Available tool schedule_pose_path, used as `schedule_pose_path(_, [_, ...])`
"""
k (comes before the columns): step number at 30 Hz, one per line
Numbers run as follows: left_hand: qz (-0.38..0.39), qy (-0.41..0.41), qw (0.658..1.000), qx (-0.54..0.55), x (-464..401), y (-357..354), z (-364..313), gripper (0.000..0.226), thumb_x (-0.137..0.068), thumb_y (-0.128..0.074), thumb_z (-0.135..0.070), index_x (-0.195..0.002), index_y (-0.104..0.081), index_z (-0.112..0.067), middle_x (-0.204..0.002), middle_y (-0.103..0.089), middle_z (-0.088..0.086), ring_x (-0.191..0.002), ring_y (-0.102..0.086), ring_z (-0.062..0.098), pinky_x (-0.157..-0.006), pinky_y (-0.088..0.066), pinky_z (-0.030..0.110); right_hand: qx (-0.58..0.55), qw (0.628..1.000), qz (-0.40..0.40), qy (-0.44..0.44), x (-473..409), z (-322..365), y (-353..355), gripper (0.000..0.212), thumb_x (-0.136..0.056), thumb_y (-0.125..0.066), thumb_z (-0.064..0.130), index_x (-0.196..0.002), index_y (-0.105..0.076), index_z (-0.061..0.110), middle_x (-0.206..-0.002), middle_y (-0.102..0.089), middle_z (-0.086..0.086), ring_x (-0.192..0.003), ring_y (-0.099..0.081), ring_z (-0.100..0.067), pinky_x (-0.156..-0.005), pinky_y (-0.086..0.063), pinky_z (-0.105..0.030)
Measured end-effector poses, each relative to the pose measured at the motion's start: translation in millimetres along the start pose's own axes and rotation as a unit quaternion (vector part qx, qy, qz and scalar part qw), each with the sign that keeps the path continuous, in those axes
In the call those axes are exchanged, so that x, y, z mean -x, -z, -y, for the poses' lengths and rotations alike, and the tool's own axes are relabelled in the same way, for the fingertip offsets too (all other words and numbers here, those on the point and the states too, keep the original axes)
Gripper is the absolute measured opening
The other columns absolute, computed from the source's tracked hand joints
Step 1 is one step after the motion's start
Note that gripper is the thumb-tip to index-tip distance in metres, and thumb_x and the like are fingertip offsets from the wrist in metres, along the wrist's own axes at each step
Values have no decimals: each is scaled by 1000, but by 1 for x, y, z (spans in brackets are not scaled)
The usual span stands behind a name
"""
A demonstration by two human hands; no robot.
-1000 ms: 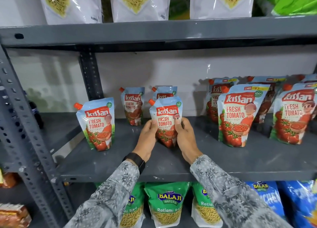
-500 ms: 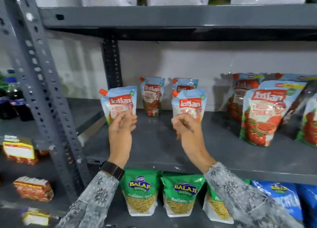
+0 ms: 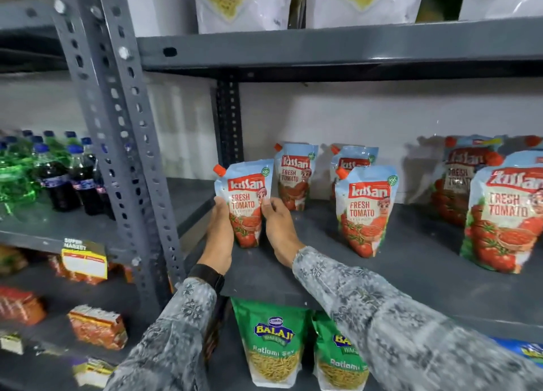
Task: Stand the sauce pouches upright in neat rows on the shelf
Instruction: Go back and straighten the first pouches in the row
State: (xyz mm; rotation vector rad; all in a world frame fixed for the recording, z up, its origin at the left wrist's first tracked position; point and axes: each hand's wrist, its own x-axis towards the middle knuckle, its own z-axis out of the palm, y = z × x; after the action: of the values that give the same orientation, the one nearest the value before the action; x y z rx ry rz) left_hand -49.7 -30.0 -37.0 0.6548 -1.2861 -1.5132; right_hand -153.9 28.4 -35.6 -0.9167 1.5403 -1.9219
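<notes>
A small tomato sauce pouch (image 3: 246,202) with an orange spout stands upright at the left end of the grey shelf (image 3: 411,276). My left hand (image 3: 220,232) presses its left edge and my right hand (image 3: 279,229) its right edge. A second small pouch (image 3: 365,211) stands upright to the right, untouched. Behind them two more small pouches (image 3: 295,174) (image 3: 354,161) stand near the wall. Larger pouches (image 3: 505,214) (image 3: 461,185) stand at the right end.
A perforated grey upright (image 3: 129,155) rises left of my hands. Soda bottles (image 3: 67,179) fill the neighbouring shelf. Green snack bags (image 3: 273,343) sit below, white snack bags (image 3: 244,2) above, and the upper shelf board (image 3: 323,49) hangs overhead.
Both hands left the middle front pouch, which stays upright, and moved left; they now grip the leftmost front pouch. The view shifted left.
</notes>
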Motion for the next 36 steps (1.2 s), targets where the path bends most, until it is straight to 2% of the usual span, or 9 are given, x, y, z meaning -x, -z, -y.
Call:
schedule_pose_path(7, [25,11,999,21,-4,-29,2,46,-111,-33,-45,-135,-63,-19,-125,-76,6,-117,-73,23,-102,-57,46,-21,999,-25,34,4,9,24,19,-109,-53,34,-101,-64,21,-102,-78,10,-93,-76,1,-70,-59,-13])
schedule_pose_path(11, [62,33,997,10,-7,-51,8,40,-111,-36,-42,-125,-68,-23,-120,-79,3,-111,-76,18,-97,-58,39,-40,996,-61,51,13,14,46,20,-108,-53,39,-106,-65,23,-90,-82,10,-93,-78,-10,-76,-65,-36])
schedule_pose_path(14, [94,40,995,9,-8,-60,16,43,-111,-36,-43,-130,-67,-18,-118,-80,2,-111,-76,18,-94,-59,38,-33,996,-73,44,16,12,57,22,-108,-53,41,-107,-63,22,-86,-81,10,-96,-73,-11,-78,-62,-42])
schedule_pose_path(16, [115,41,993,1,-8,-61,21,43,-111,-37,-43,-131,-66,-19,-117,-80,0,-109,-76,15,-93,-60,35,-30,995,-87,49,18,7,63,23,-108,-53,42,-108,-63,21,-95,-82,7,-91,-78,-3,-68,-67,-30])
schedule_pose_path(18, [123,40,992,-7,-7,-61,24,40,-110,-38,-44,-127,-68,-23,-113,-81,-4,-106,-77,11,-87,-61,29,-12,993,-98,61,19,2,66,22,-107,-52,44,-105,-64,25,-93,-82,16,-85,-76,7,-65,-60,-14])
schedule_pose_path(21, [115,37,993,-9,-6,-62,27,39,-110,-39,-44,-124,-69,-24,-112,-82,-4,-101,-78,9,-78,-61,23,12,992,-107,66,20,-1,67,19,-107,-52,46,-102,-64,32,-91,-79,30,-84,-75,10,-65,-57,-10])
schedule_pose_path(26, [116,51,992,3,-7,-60,28,46,-110,-37,-45,-133,-67,-19,-114,-80,-2,-104,-77,10,-90,-59,30,43,990,-115,68,23,1,66,23,-106,-50,52,-99,-65,36,-90,-76,37,-88,-72,15,-67,-55,-5])
schedule_pose_path(31, [123,55,991,13,-6,-60,27,48,-110,-36,-48,-135,-66,-19,-116,-80,-1,-108,-76,13,-99,-58,37,35,991,-110,66,24,0,66,23,-105,-50,54,-101,-66,37,-92,-76,36,-89,-72,16,-68,-55,-7])
schedule_pose_path(36, [106,46,993,20,-6,-58,28,44,-109,-33,-52,-123,-69,-30,-110,-81,-7,-102,-77,6,-90,-58,32,14,993,-94,67,22,-3,67,35,-96,-55,68,-107,-70,39,-109,-81,19,-105,-76,-1,-91,-61,-29])
